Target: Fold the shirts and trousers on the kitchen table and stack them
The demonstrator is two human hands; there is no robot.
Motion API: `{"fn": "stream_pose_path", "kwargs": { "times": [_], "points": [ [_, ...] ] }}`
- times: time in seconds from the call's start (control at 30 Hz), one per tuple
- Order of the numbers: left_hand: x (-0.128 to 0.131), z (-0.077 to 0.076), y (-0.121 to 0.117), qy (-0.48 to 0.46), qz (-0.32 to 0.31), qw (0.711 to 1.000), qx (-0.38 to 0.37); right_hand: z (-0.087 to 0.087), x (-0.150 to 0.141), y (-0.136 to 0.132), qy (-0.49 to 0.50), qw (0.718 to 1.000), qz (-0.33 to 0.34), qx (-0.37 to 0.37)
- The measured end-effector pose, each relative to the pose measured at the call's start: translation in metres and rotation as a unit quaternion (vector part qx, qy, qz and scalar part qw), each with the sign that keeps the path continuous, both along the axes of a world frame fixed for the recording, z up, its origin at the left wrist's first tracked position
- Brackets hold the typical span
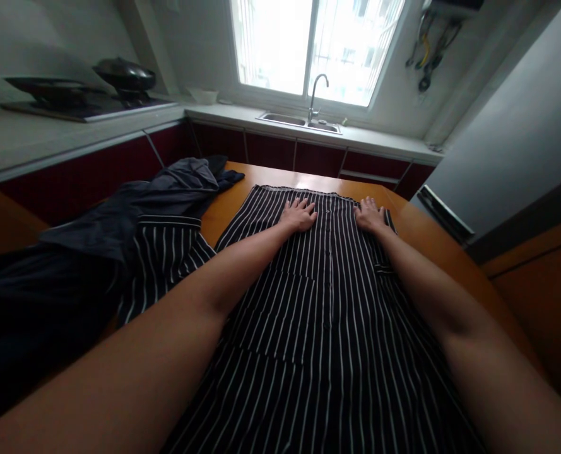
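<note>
A black garment with white stripes, which looks like a buttoned shirt [327, 302], lies spread on the wooden table [379, 189], its far edge near the table's far side. My left hand [299, 215] rests on its upper part with fingers spread. On the far right part of the cloth my right hand [370, 215] lies flat, fingers apart. Neither hand grips anything. One striped sleeve [166, 252] sticks out to the left, partly behind my left forearm. The garment's near end runs out of view at the bottom.
Dark grey and navy clothes [166, 189] lie heaped on the table's left side. Beyond the table stands a counter with a sink [284, 120] and tap [314, 94]. A stove [81, 110] with a lidded pot [126, 74] is at left, a fridge [512, 113] at right.
</note>
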State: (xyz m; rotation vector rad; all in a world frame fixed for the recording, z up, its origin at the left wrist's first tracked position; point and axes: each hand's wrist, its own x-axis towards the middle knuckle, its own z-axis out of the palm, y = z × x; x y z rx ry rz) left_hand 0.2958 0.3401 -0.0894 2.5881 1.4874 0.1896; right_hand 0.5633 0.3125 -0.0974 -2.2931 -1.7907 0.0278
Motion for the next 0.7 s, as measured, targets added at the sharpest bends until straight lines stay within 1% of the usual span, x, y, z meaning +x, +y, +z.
{"fn": "stream_pose_path", "kwargs": {
  "times": [0.1, 0.13, 0.17, 0.2, 0.23, 0.3, 0.37, 0.43, 0.5, 0.57, 0.63, 0.7],
  "points": [
    [-0.006, 0.002, 0.008, 0.005, -0.009, 1.000, -0.006, -0.004, -0.025, -0.009, 0.005, 0.991, 0.136, -0.019],
    [-0.012, 0.003, 0.012, 0.006, -0.006, 1.000, -0.007, -0.006, -0.028, -0.013, 0.008, 0.986, 0.166, -0.029],
    [-0.021, 0.005, 0.017, 0.008, 0.003, 1.000, -0.008, -0.007, -0.027, -0.016, 0.008, 0.983, 0.182, -0.038],
    [-0.033, 0.007, 0.023, 0.011, 0.018, 1.000, -0.009, -0.009, -0.022, -0.019, 0.009, 0.983, 0.179, -0.044],
    [-0.048, 0.009, 0.029, 0.014, 0.039, 0.999, -0.009, -0.010, -0.013, -0.022, 0.011, 0.986, 0.161, -0.047],
    [-0.079, 0.014, 0.039, 0.021, 0.084, 0.996, -0.012, -0.010, 0.012, -0.028, 0.018, 0.994, 0.100, -0.044],
    [-0.108, 0.019, 0.047, 0.028, 0.121, 0.992, -0.018, -0.006, 0.039, -0.034, 0.023, 0.998, 0.046, -0.032],
    [-0.126, 0.024, 0.050, 0.031, 0.140, 0.989, -0.020, 0.001, 0.057, -0.041, 0.021, 1.000, 0.014, -0.015],
    [-0.129, 0.028, 0.047, 0.030, 0.137, 0.990, -0.015, 0.011, 0.065, -0.050, 0.018, 1.000, 0.004, 0.018],
    [-0.120, 0.031, 0.037, 0.030, 0.113, 0.993, -0.008, 0.022, 0.064, -0.064, 0.014, 0.999, 0.005, 0.050],
    [-0.103, 0.034, 0.015, 0.036, 0.068, 0.997, -0.007, 0.030, 0.057, -0.086, 0.012, 0.998, 0.008, 0.063],
    [-0.085, 0.040, -0.021, 0.048, 0.004, 0.999, -0.015, 0.037, 0.047, -0.118, 0.011, 0.998, 0.010, 0.064]
  ]
}}
